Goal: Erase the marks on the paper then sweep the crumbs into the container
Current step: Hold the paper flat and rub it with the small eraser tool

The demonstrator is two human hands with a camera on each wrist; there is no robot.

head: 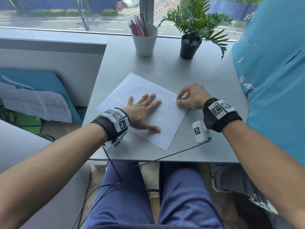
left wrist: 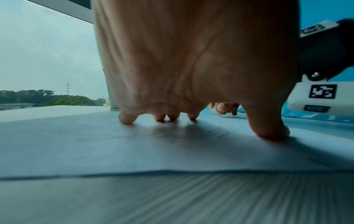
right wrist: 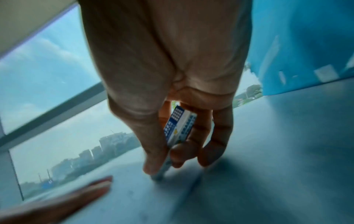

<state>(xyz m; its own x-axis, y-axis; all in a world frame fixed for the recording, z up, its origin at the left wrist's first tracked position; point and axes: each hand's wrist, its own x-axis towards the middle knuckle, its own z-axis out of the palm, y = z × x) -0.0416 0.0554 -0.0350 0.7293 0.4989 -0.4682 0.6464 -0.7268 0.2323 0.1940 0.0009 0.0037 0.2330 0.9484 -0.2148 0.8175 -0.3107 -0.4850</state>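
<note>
Paper [head: 148, 103] lies askew on the grey table [head: 206, 76], pinned under the flat, spread left hand [head: 142, 111]. At its right edge the right hand [head: 191, 96] pinches an eraser [right wrist: 179, 125], whose blue-and-white sleeve shows only in the right wrist view, tip down on the sheet. Dark crumbs [head: 171, 107] speckle the paper between the hands. Behind stand a white cup [head: 145, 42] of pens and a potted plant [head: 191, 42].

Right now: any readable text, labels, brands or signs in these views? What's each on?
Nothing reads as words.
Street sign outside the window: an arched yellow logo, no legible lettering.
Eraser sleeve in the right hand: blue print, blurred.
Wrist tags: coded squares only; the small black label beneath is too small to read.
Printed sheet, far left: too small.
</note>
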